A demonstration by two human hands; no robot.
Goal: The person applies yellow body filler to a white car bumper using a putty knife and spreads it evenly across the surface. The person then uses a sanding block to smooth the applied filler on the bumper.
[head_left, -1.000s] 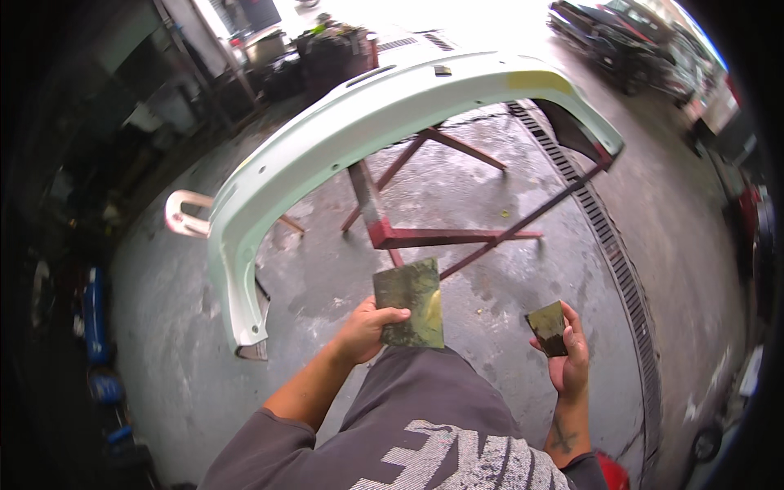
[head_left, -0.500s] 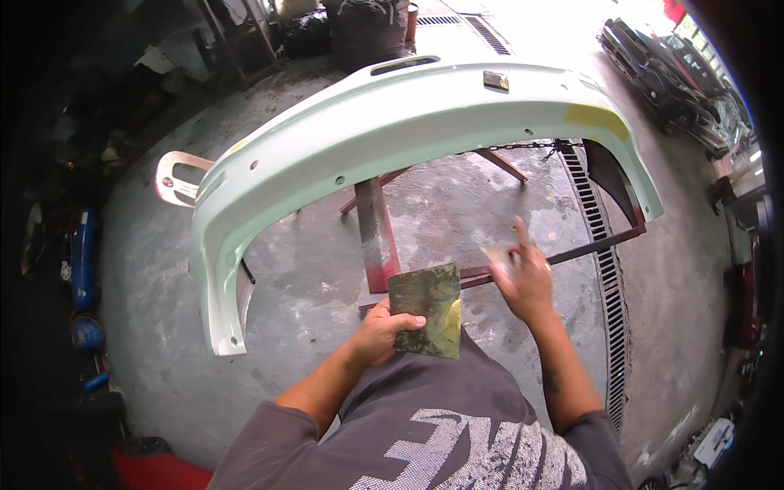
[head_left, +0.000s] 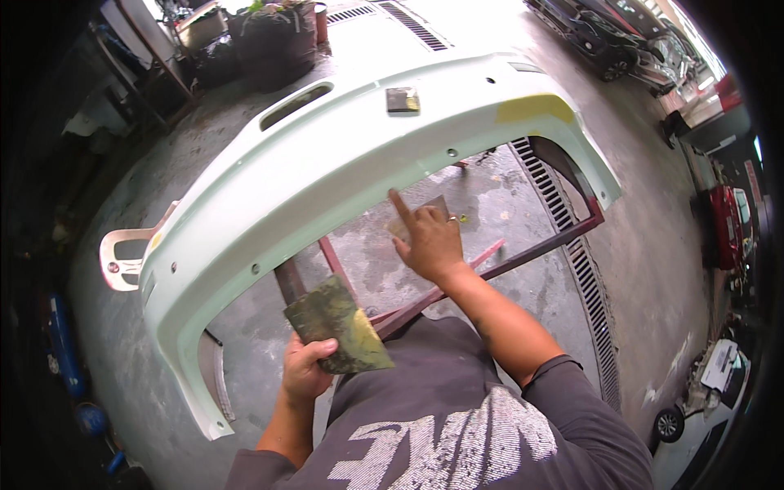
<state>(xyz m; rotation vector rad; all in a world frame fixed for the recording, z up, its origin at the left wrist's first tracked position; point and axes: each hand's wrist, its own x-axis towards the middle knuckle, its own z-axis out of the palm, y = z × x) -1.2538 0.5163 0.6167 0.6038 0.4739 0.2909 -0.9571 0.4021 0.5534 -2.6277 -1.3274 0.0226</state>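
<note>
My left hand (head_left: 308, 365) grips a flat, dark rectangular board (head_left: 327, 314) by its lower edge, thumb on top. Yellow-green putty is smeared across the board's right side. In front of me, my right hand (head_left: 433, 241) has a thin, flat putty spreader (head_left: 441, 202) in its grasp, mostly covered by the fingers. Its index finger points out to the lower edge of a pale green car bumper (head_left: 327, 167); whether it touches is unclear. A yellow putty patch (head_left: 535, 108) covers part of the bumper's right end. On top of the bumper rests a small dark block (head_left: 402, 100).
Under the bumper is a dark red metal stand (head_left: 523, 250). A white plastic chair (head_left: 122, 260) stands by its left end. A floor drain grate (head_left: 584, 286) runs along the right. Black bags (head_left: 273, 49) and parked cars (head_left: 608, 41) lie beyond.
My right hand has moved left and up to the bumper's lower edge with the spreader. The board in my left hand has tilted and shifted left. The whole view has turned rightward.
</note>
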